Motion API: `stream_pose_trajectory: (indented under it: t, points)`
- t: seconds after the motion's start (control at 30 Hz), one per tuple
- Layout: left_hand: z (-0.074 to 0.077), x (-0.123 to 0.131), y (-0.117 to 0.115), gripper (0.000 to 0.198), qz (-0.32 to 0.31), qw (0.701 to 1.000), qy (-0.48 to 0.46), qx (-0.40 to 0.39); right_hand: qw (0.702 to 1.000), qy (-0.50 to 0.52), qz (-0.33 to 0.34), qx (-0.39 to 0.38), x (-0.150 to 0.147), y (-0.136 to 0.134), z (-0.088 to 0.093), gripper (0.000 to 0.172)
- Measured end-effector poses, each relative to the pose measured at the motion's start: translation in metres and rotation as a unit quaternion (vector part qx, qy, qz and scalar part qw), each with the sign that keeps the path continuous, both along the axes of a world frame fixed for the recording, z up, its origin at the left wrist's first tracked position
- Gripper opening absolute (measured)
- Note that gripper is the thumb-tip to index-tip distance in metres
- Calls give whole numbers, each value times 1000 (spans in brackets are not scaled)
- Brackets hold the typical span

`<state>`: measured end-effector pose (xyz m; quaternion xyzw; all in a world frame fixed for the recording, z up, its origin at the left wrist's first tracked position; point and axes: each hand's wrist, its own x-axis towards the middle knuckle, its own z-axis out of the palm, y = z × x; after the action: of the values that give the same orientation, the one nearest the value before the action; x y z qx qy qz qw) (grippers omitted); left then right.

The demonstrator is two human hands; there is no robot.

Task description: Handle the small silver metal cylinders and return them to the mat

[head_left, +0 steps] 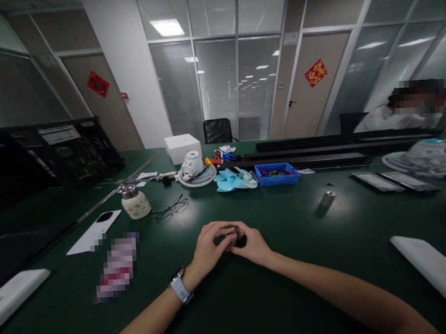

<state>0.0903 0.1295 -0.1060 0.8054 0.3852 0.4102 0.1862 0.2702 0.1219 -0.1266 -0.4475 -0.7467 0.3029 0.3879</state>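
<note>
My left hand (210, 245), with a watch (181, 286) on its wrist, meets my right hand (253, 244) above the green table. Fingertips and thumbs of both are closed together on a small greyish piece (231, 237). Most of this piece is covered by the fingers, so its kind cannot be made out. To the right, apart from the hands, a short silver metal cylinder (328, 198) stands on the table. Beyond the hands lie light-blue fan blades (231, 180), beside a blue tray (278, 181) of small coloured parts.
A white fan housing (192, 164) rests on its round grille near a white box (183, 148). On the left are glasses (172, 208), a cream bottle (136, 205) and a white phone (96, 231). Long black bars (333, 141) line the back. Another person (398, 115) sits far right.
</note>
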Motion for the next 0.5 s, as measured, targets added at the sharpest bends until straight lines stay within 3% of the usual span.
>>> stream_pose_trajectory:
  t: [0.23,0.37,0.5]
  points:
    - [-5,6,7,8,38,997,15,71,999,-31,-19,6,1,-2,4,55]
    - [-14,8,12,10,51,997,-26,53,1000,-27,-9,7,1,-3,5,53]
    - [-9,3,16,17,81,990,-102,46,999,-35,-11,7,1,-4,7,50]
